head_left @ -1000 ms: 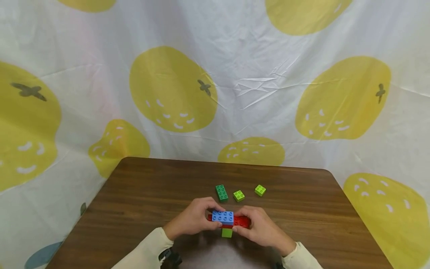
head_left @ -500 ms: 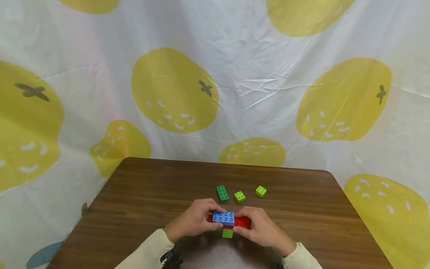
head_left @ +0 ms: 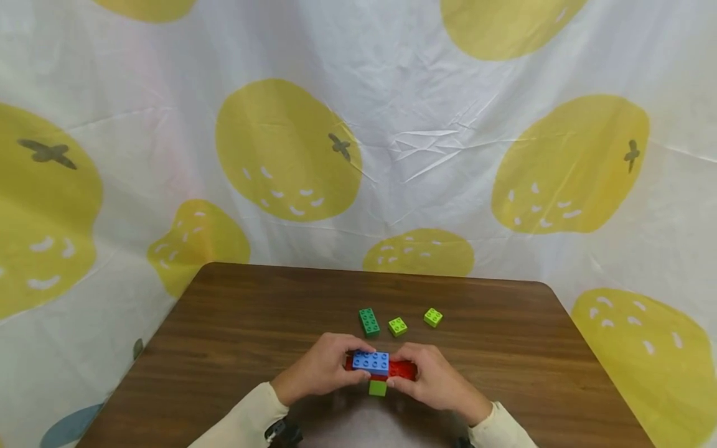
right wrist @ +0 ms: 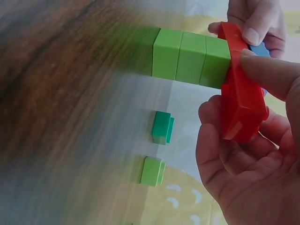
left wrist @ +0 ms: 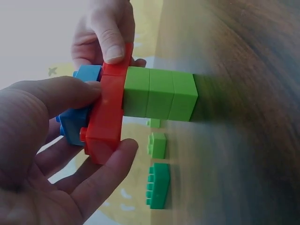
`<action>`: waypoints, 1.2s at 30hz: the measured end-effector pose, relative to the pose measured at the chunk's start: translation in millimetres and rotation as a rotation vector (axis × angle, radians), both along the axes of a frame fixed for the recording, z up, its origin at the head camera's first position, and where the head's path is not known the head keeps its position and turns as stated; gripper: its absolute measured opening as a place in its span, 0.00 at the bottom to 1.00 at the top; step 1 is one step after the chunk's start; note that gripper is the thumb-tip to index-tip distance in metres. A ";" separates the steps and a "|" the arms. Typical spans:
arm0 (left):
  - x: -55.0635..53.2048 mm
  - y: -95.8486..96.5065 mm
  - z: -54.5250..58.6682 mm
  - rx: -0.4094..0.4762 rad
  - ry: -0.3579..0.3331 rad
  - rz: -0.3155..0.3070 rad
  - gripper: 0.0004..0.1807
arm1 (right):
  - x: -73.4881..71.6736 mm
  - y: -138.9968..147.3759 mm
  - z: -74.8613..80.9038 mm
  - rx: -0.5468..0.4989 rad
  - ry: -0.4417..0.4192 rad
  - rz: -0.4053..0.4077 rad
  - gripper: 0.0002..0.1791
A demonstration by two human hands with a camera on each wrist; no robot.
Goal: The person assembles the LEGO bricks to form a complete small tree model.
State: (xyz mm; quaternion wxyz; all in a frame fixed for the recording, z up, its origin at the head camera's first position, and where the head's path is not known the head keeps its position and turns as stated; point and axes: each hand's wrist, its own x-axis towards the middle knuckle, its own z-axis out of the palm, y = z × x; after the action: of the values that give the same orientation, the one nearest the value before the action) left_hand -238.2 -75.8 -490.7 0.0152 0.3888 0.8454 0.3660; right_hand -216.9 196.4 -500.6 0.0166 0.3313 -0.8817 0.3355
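While reading the grip, settle first on the red bar [head_left: 404, 370]: long axis side to side, roughly parallel with the far edge of the wooden worktop [head_left: 252, 323] and square across the light green column [head_left: 378, 388] beneath. Count three bricks in that column, upright, meeting the bar near its middle; apparently standing on the worktop, well in from both its left and right edges. On top of the bar, find the blue brick [head_left: 371, 362], parallel but off-centre to the left. Hence closer to the left hand [head_left: 325, 367]: grasping there, thumb on the near side at the red-blue join, fingers round the far side and end. Also grasping, at the opposite end: right hand [head_left: 428, 376], gripping bare red, with fingertip contact on the blue uncertain. Judge the key relation to be bar over column: supported midway, flanked by a hand at each end, so likely to tip under uneven pressing. One red brick or several, cannot tell. Beyond the hands, toward the far edge, note the dark green brick [head_left: 369, 322], long axis roughly far-to-near, closest to the left hand; right of it, one small lime brick [head_left: 398, 326], then another small lime brick [head_left: 432, 317], nearer the far right corner.
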 end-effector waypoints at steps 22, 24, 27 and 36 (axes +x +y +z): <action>-0.3 -0.4 5.9 -0.074 0.011 0.037 0.18 | -0.2 -2.6 3.6 0.013 0.007 0.007 0.15; -0.5 -0.2 6.6 -0.077 0.010 0.040 0.18 | -0.2 -2.5 3.2 0.009 0.018 0.012 0.15; -0.4 0.1 8.0 -0.094 0.011 0.038 0.18 | -0.1 -2.5 2.8 0.009 0.032 0.014 0.15; 1.4 0.8 5.8 -0.086 -0.006 0.019 0.23 | 0.8 -2.1 3.3 0.026 0.043 0.004 0.15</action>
State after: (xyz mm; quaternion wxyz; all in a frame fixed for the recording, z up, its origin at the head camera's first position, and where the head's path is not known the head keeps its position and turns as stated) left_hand -236.8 -74.9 -484.9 0.0308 0.3785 0.8640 0.3305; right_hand -216.0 194.4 -497.3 0.0307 0.3404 -0.8847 0.3170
